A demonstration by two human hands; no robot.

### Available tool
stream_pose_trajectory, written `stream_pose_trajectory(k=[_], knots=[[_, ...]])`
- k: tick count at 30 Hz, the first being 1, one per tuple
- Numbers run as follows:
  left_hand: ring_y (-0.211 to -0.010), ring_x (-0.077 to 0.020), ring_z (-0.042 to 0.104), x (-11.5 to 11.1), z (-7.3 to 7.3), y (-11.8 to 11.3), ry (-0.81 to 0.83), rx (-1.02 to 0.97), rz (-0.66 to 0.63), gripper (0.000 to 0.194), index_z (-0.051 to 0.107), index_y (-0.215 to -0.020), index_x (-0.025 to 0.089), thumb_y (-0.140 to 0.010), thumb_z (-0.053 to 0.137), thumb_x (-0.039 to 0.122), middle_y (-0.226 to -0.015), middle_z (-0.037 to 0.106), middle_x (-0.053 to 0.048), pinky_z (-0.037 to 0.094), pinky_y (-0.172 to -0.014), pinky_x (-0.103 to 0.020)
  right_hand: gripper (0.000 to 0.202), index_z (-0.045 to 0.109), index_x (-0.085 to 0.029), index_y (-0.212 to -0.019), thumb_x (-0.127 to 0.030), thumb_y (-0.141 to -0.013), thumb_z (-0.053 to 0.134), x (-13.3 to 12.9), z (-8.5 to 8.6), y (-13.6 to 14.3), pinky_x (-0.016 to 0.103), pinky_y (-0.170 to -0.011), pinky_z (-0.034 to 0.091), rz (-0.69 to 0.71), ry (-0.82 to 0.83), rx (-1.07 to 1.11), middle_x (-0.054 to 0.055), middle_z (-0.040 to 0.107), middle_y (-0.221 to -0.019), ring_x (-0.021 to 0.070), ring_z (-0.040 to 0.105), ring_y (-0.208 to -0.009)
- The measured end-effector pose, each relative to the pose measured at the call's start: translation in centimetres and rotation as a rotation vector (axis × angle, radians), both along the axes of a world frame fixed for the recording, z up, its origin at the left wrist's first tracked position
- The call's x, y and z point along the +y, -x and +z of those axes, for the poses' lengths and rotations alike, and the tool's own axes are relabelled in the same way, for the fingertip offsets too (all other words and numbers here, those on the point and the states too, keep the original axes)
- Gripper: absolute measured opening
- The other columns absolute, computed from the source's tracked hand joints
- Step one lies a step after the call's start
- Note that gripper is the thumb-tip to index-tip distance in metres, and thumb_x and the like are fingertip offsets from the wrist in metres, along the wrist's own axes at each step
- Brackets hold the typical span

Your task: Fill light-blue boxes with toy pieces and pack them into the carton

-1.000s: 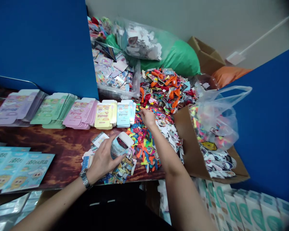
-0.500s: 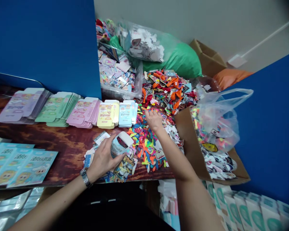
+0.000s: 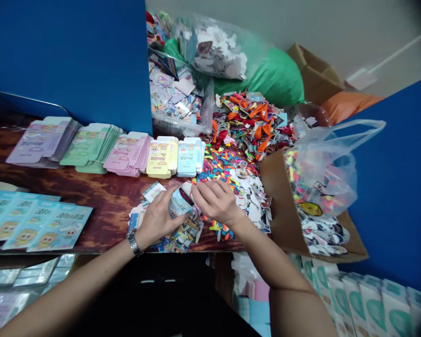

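Note:
My left hand [image 3: 158, 217], with a metal watch on its wrist, is wrapped round a small light-blue printed box [image 3: 178, 204] whose top stands open. Close against the box's right edge is my right hand [image 3: 217, 199], its fingers curled together; what they hold, if anything, is hidden. Beneath the box lie printed cards [image 3: 187, 234]. A spread of small, brightly coloured balloons [image 3: 215, 166] lies behind and under my right hand, beside a heap of white cut-out stickers [image 3: 252, 196].
Stacks of flat boxes, including a yellow stack [image 3: 161, 157], line the back of the table. Light-blue printed bags [image 3: 65, 227] lie at left. A cardboard box [image 3: 284, 210] with a plastic bag [image 3: 331, 173] stands right. Behind are a clear bin [image 3: 182, 124] and a trinket heap [image 3: 256, 119].
My right hand has come back from the balloons to the box's open top, its fingers now curled. My left hand keeps hold of the box, which is tilted more. The view has shifted slightly.

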State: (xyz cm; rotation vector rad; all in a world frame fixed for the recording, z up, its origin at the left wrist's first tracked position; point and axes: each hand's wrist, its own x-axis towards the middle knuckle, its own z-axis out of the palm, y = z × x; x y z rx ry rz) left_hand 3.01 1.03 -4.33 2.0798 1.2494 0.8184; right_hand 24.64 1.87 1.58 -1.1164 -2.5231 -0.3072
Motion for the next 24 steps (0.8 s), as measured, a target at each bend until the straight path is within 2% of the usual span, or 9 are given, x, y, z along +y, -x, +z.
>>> stream_pose_trajectory(k=[4, 7, 10, 13, 17, 20, 24], knots=[[-0.126, -0.0291, 0.055, -0.3, 0.3, 0.4, -0.018, 0.006, -0.006, 0.076, 0.034, -0.145, 0.022, -0.081, 0.070, 0.041, -0.139, 0.054, -0.012, 0.046, -0.106, -0.046, 0.027, 0.063, -0.027, -0.119, -0.019, -0.097, 0.048, -0.8, 0.1, 1.2, 0.036, -0.082, 0.051, 0.083, 0.135, 0.036, 0.004, 0.072, -0.107, 0.0184, 0.065, -0.094], [-0.133, -0.0295, 0.049, -0.5, 0.6, 0.7, -0.026, -0.009, -0.027, 0.082, 0.025, -0.150, 0.024, -0.083, 0.068, 0.044, -0.145, 0.048, -0.013, 0.043, -0.110, -0.046, 0.028, 0.064, -0.026, -0.118, -0.017, -0.096, 0.051, -0.8, 0.5, 0.9, 0.036, -0.085, 0.053, 0.124, 0.159, 0.190, 0.004, 0.073, -0.106, 0.0182, 0.065, -0.097], [-0.132, -0.0283, 0.049, -0.6, 0.9, 1.0, -0.046, -0.039, -0.042, 0.086, 0.018, -0.153, 0.026, -0.084, 0.067, 0.045, -0.145, 0.046, -0.014, 0.045, -0.108, -0.044, 0.022, 0.067, -0.023, -0.112, -0.019, -0.094, 0.054, -1.0, 0.8, 0.9, 0.036, -0.087, 0.055, 0.049, 0.220, 0.384, 0.008, 0.070, -0.108, 0.0188, 0.065, -0.100], [-0.122, -0.0255, 0.055, -0.6, 1.0, 1.3, -0.087, -0.077, -0.082, 0.074, 0.028, -0.147, 0.027, -0.086, 0.066, 0.041, -0.135, 0.053, -0.012, 0.050, -0.101, -0.040, 0.018, 0.069, -0.021, -0.107, -0.020, -0.095, 0.054, -1.7, 0.4, 1.8, 0.033, -0.083, 0.056, 0.012, 0.308, 0.511, 0.009, 0.068, -0.104, 0.0177, 0.065, -0.099], [-0.110, -0.0228, 0.059, -0.8, 0.9, 1.5, -0.184, -0.092, -0.091, 0.062, 0.036, -0.137, 0.026, -0.085, 0.067, 0.036, -0.121, 0.058, -0.010, 0.053, -0.093, -0.038, 0.032, 0.059, -0.023, -0.126, -0.019, -0.095, 0.055, -3.0, -0.2, 3.6, 0.031, -0.086, 0.056, -0.117, 0.384, 0.664, 0.008, 0.069, -0.108, 0.0168, 0.065, -0.102], [-0.115, -0.0243, 0.059, -1.0, 0.8, 1.7, -0.238, -0.071, -0.061, 0.071, 0.029, -0.143, 0.025, -0.085, 0.068, 0.036, -0.126, 0.056, -0.011, 0.052, -0.097, -0.038, 0.032, 0.061, -0.026, -0.124, -0.019, -0.094, 0.056, -3.6, -0.2, 4.5, 0.032, -0.087, 0.056, -0.195, 0.391, 0.762, 0.005, 0.071, -0.109, 0.0167, 0.067, -0.099], [-0.127, -0.0273, 0.053, -1.3, 1.0, 1.9, -0.206, -0.021, 0.003, 0.088, 0.013, -0.152, 0.022, -0.084, 0.067, 0.038, -0.141, 0.048, -0.016, 0.049, -0.104, -0.039, 0.022, 0.068, -0.024, -0.110, -0.017, -0.093, 0.057, -3.5, 0.5, 4.9, 0.034, -0.090, 0.056, -0.116, 0.435, 0.797, 0.005, 0.072, -0.106, 0.0168, 0.068, -0.100]])
